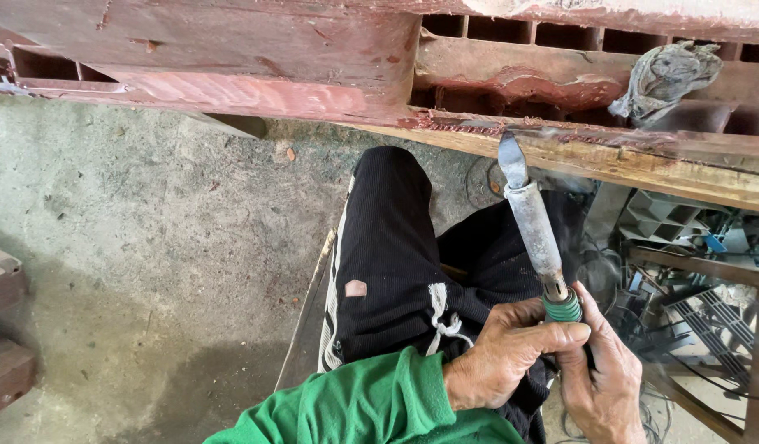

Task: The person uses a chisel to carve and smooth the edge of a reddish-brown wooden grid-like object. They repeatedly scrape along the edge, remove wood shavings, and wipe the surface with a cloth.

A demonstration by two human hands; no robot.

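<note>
Both my hands grip one long tool (534, 222) with a grey metal shaft, a flat blade tip and a green-wound handle end. My left hand (503, 349), in a green sleeve, wraps the handle from the left. My right hand (601, 378) closes on it from the right. The blade tip touches the lower edge of a worn red-painted wooden frame (256, 90), where bare wood (642, 168) shows. Thin smoke seems to rise near the tip. My knee in black trousers (387, 247) is below the frame.
A grey rag (667, 74) hangs on the frame at upper right. Grey plastic parts, wire mesh and cables (684, 271) lie at right under the frame. A concrete floor (149, 247) spreads left, with dark wooden pieces (1, 329) at the left edge.
</note>
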